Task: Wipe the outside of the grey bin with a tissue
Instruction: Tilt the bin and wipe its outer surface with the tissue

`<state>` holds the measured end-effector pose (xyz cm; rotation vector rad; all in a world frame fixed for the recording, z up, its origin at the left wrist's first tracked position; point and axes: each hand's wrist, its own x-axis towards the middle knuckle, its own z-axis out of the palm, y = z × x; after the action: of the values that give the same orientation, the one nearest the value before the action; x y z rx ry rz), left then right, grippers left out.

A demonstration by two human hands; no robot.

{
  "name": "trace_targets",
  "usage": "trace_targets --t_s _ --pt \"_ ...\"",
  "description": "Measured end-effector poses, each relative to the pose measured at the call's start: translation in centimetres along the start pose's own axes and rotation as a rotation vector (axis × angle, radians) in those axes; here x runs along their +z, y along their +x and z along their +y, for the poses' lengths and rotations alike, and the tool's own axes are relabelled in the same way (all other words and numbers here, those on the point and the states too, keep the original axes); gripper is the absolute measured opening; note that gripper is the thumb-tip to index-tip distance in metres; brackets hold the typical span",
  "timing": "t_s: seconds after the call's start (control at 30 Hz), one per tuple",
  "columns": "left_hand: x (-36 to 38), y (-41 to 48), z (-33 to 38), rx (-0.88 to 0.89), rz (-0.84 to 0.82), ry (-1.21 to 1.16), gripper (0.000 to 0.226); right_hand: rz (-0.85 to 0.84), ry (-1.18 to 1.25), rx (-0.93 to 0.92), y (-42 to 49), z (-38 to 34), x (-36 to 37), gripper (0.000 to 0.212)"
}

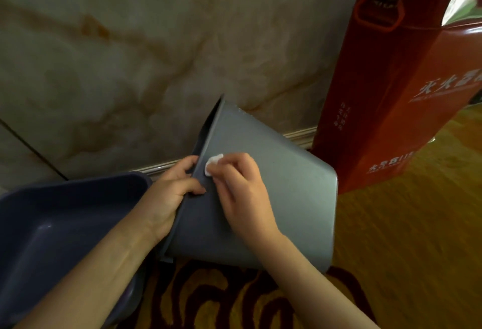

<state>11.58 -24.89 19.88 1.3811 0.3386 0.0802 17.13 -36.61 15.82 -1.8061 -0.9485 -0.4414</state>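
Note:
The grey bin [287, 188] lies tipped on its side in the middle of the view, its open mouth facing left and its base to the right. My left hand [172, 188] grips the rim, thumb on the outside wall and fingers curled inside. My right hand [240, 193] presses a small wad of white tissue [213, 164] against the outer wall just below the rim. Most of the tissue is hidden under my fingers.
A purple plastic basin [52, 224] sits at the lower left, under my left forearm. A tall red gift box [386, 88] stands at the right against the marbled wall [130, 55]. Patterned red and yellow carpet [221, 300] lies below the bin.

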Motion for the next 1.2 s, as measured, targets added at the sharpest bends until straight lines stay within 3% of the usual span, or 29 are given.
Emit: trace_targets --t_s 0.07,0.13,0.23,0.3,0.33,0.4,0.57,0.67,0.77,0.93,1.0,1.1,1.2 --pt "-0.2 0.1 0.2 -0.013 0.007 0.029 0.043 0.049 -0.044 -0.002 -1.8 2.1 -1.3 0.011" --pt "-0.5 0.1 0.4 -0.008 0.007 0.050 0.044 0.158 -0.122 0.138 -4.0 5.0 -2.9 0.012" --pt "-1.0 0.2 0.9 0.035 0.004 0.079 0.044 0.285 -0.254 0.560 -7.9 9.2 -5.3 0.016" --pt "-1.3 0.2 1.3 0.062 0.010 0.107 0.044 0.329 -0.218 0.858 -9.4 10.5 -6.1 0.014" --pt "-1.3 0.2 1.4 0.074 0.017 0.126 0.044 0.349 -0.200 0.914 -9.4 10.6 -6.1 0.015" --pt "-1.2 0.4 1.5 0.092 0.029 0.156 0.043 0.388 -0.204 0.801 -7.4 9.2 -5.6 0.015" --pt "-0.5 0.5 1.4 0.082 0.014 0.175 0.042 0.361 -0.044 0.227 1.5 2.3 -1.3 0.012" --pt "-0.6 0.6 1.4 0.079 0.026 0.180 0.043 0.302 -0.030 0.143 3.1 2.3 0.7 0.012" --pt "-1.2 0.6 1.3 0.066 0.072 0.190 0.045 0.424 -0.089 0.362 0.6 6.4 0.1 0.014" --pt "-2.0 0.8 0.8 0.043 0.131 0.180 0.043 0.469 -0.150 1.024 -4.7 12.9 -3.3 0.016" --pt "-2.0 0.9 0.7 0.038 0.129 0.171 0.044 0.497 -0.162 1.065 -5.1 12.8 -4.1 0.016" --pt "-1.9 1.1 0.7 0.040 0.134 0.172 0.044 0.529 -0.221 0.729 -3.6 9.7 -3.6 0.013" --pt "-1.8 1.1 0.8 0.042 0.147 0.186 0.041 0.342 -0.137 0.307 -0.6 6.0 -0.7 0.012"
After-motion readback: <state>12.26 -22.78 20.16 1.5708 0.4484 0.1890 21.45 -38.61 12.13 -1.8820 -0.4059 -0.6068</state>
